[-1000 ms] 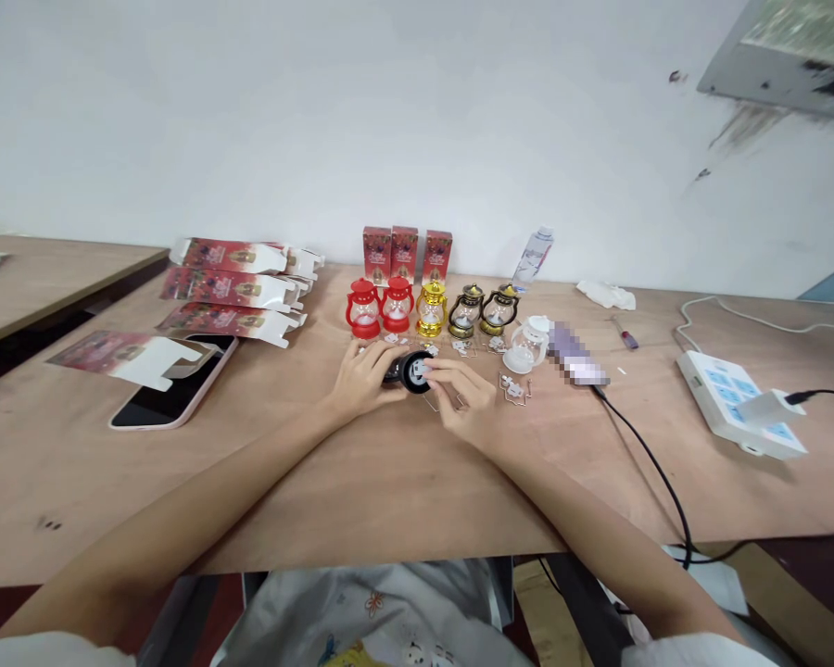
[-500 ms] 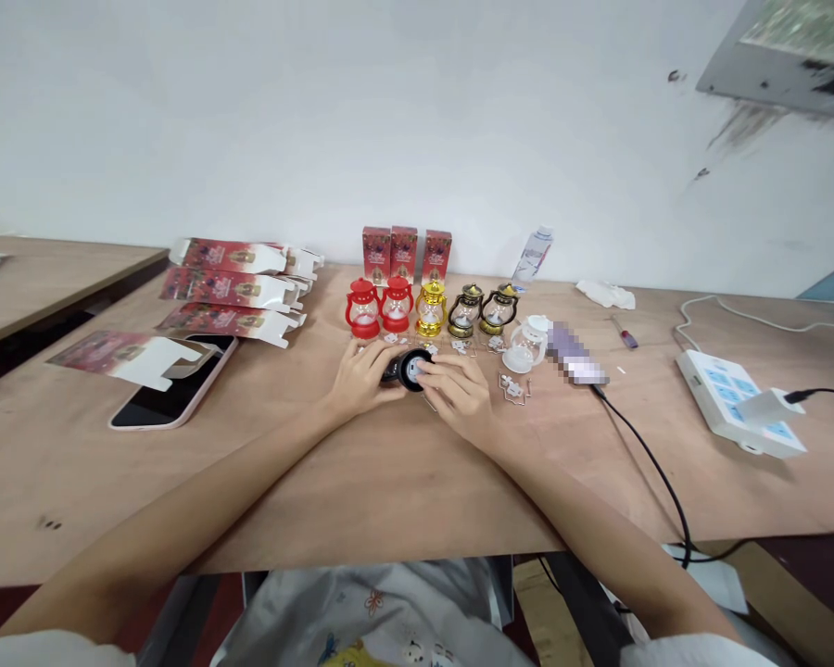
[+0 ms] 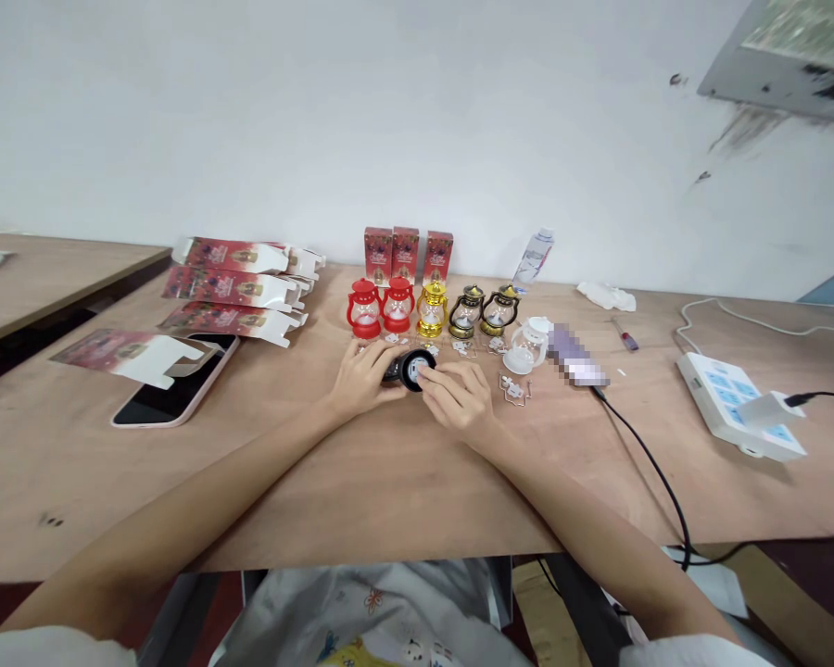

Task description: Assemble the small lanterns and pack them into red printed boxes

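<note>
A small black toy lantern (image 3: pixel 410 369) lies on its side on the wooden table (image 3: pixel 361 482), its round base turned toward me. My left hand (image 3: pixel 365 378) is wrapped round its body from the left. My right hand (image 3: pixel 459 396) has its fingers curled, with the fingertips pinched at the lantern's base; whether they hold a small part is hidden. Just behind stands a row of lanterns: two red ones (image 3: pixel 381 308), a gold one (image 3: pixel 431 310) and two dark ones (image 3: pixel 483 311). A white lantern (image 3: pixel 528 345) lies tipped to the right.
Three red boxes (image 3: pixel 407 254) stand behind the row. Flattened red cartons (image 3: pixel 236 289) and a phone (image 3: pixel 173 394) lie at the left. Small wire handles (image 3: pixel 514 389) lie right of my hands. A power strip (image 3: pixel 737 404), a black cable (image 3: pixel 657 472) and a screwdriver (image 3: pixel 624 333) are at the right.
My right hand has drawn a little closer to the lantern's base and its fingers have closed in. The left hand and the lantern stay put.
</note>
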Demonstrator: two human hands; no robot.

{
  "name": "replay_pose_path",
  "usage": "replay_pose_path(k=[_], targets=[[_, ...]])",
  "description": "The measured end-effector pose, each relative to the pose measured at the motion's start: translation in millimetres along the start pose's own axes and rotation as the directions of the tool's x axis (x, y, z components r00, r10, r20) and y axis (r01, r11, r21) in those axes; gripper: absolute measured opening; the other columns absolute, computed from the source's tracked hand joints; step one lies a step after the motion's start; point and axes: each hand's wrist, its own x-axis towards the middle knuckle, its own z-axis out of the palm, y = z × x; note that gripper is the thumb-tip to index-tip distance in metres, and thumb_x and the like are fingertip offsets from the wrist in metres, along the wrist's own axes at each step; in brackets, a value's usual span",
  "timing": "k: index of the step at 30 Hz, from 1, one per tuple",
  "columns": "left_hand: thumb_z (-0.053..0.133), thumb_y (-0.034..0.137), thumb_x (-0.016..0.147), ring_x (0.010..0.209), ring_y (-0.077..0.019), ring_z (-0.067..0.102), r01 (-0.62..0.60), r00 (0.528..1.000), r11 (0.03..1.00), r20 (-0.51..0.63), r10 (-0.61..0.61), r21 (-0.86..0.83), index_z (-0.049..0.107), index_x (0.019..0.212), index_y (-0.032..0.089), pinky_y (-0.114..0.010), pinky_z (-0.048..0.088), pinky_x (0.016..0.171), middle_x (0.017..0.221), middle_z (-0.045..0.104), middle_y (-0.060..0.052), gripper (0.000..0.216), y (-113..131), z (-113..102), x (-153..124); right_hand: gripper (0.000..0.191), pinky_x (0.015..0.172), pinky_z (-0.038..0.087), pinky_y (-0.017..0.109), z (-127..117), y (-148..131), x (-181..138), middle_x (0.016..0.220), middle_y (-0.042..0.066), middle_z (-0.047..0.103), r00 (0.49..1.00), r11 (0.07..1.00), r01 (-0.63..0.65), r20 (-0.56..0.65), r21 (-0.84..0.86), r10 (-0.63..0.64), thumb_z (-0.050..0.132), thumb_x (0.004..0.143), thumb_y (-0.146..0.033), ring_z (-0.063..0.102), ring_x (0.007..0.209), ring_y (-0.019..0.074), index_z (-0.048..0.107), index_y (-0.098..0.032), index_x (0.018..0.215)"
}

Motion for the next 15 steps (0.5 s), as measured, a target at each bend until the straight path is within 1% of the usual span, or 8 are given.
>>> replay_pose_path(k=[3,7,11,15], targets=[[0.050,0.051,0.084,0.097,-0.0248,0.060,-0.012,1.000,1.000,-0.014,0.012,0.024,0.051,0.119,0.014,-0.038,0.036,0.085,0.108,0.065,-0.013,0.051,0.5,-0.3,0.3,0.019,0.074,0.045,0.035,1.1,-0.3,-1.0,0.093,-0.001,0.074,0.999,1.000,0.012,-0.032,0.004,-0.012,0.057,0.085,-0.014,0.062,0.081,0.0174,0.067,-0.026,0.095],[0.048,0.052,0.085,0.097,-0.0246,0.061,0.000,1.000,1.000,-0.003,0.000,0.024,0.051,0.119,0.015,-0.038,0.036,0.085,0.108,0.065,-0.013,0.051,1.1,-0.7,0.1,0.020,0.074,0.045,0.035,1.1,0.1,-1.6,0.095,0.001,0.074,0.999,0.997,-0.046,0.025,0.068,0.045,0.054,0.086,-0.015,0.061,0.082,0.0170,0.067,-0.027,0.097],[0.049,0.054,0.084,0.098,-0.0251,0.060,0.017,1.000,1.000,0.020,-0.017,0.011,0.052,0.119,0.015,-0.038,0.036,0.085,0.108,0.065,-0.013,0.052,1.2,-1.1,0.0,0.020,0.074,0.045,0.035,1.4,0.9,-2.0,0.094,0.002,0.074,0.999,0.996,-0.014,-0.031,0.086,0.017,0.055,0.085,-0.014,0.061,0.081,0.0169,0.066,-0.025,0.098],[0.049,0.053,0.084,0.100,-0.0255,0.059,0.034,0.998,0.999,0.055,-0.034,-0.001,0.053,0.119,0.016,-0.038,0.036,0.086,0.107,0.065,-0.013,0.052,0.9,-1.9,0.7,0.022,0.075,0.046,0.036,1.2,1.6,-2.2,0.097,0.001,0.073,0.998,0.997,-0.028,0.052,0.073,0.024,0.051,0.088,-0.016,0.061,0.083,0.0169,0.067,-0.027,0.098]])
